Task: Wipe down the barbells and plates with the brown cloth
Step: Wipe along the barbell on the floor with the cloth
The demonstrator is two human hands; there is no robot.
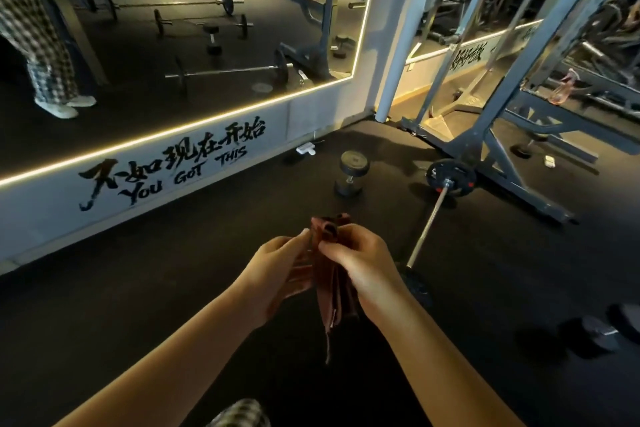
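Note:
I hold a folded brown cloth [335, 291] in front of me with both hands, and its loose end hangs down between my forearms. My left hand [278, 272] pinches its left edge. My right hand [362, 263] grips its upper right part, fingers curled round the fabric. A barbell [429, 218] lies on the black floor ahead and to the right, its steel bar running from behind my right hand up to a black plate [450, 177] at the far end. The near plate [417, 284] is dark and partly hidden by my right wrist.
A black dumbbell [350, 173] stands on end near the wall. A grey rack frame [491, 156] fills the right side. Another dumbbell [601, 336] lies at the far right. A wall mirror [173, 45] reflects more barbells and a person's legs. A white block [305, 150] lies by the wall.

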